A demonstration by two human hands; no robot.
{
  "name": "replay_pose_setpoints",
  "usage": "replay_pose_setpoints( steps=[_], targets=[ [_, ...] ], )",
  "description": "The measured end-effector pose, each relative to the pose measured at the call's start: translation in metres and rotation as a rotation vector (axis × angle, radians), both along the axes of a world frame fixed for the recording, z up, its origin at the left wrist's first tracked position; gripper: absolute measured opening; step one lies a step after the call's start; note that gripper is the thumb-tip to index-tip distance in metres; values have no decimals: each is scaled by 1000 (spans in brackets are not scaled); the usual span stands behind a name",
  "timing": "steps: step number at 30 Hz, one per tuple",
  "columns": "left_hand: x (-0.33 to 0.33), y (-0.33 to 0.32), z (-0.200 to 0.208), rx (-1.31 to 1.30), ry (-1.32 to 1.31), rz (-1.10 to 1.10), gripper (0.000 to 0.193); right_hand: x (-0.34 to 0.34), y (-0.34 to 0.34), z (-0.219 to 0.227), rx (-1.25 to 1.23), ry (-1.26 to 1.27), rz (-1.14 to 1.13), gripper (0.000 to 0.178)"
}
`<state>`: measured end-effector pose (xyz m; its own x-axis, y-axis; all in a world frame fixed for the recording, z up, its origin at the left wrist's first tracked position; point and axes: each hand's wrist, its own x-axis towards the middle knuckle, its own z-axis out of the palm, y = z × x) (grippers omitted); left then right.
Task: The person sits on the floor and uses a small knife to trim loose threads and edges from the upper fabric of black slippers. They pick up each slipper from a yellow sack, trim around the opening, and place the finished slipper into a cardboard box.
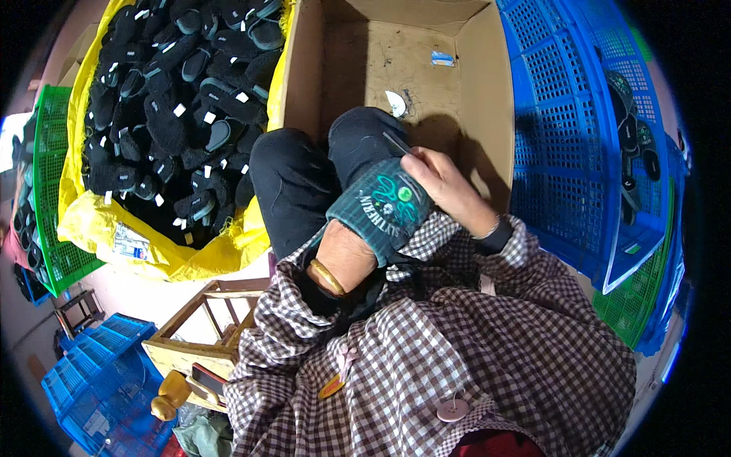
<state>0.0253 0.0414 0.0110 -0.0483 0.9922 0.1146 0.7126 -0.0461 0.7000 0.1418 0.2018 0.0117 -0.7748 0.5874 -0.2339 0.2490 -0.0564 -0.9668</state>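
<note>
My left hand [344,255] is pushed into the opening of a dark green ribbed slipper [384,202], so its fingers are hidden. The slipper has a bright green and white embroidered motif with lettering on its upper, and it lies over my knees. At the slipper's far right edge, my right hand [445,183] is closed around a slim metal tool [395,142]. The tool's narrow end points up and left; its kind cannot be made out.
An open cardboard box [472,99] stands ahead, scraps on its bottom. To its left, a yellow sack [171,266] bulges with black fluffy slippers [171,126]. Blue plastic crates [552,152] rise at right. A wooden stool [190,354] with a phone [207,378] is at lower left.
</note>
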Motion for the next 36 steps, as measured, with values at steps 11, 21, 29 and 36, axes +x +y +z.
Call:
replay_pose_setpoints(
  steps=[11, 21, 29, 36],
  targets=[
    [-13, -92, 55, 59, -18, 313, 35, 27, 15, 2, -253, 1, -229, 20],
    [-7, -85, 16, 128, -272, 747, 39, 29, 5, 0, -255, -78, -340, 25],
    [-12, -60, 13, 191, 103, 522, 24, 25, -3, 9, -218, -106, -344, 25],
    [-16, -69, 9, 191, -185, 575, 12, 30, -6, 0, -193, -78, -316, 24]
  ],
)
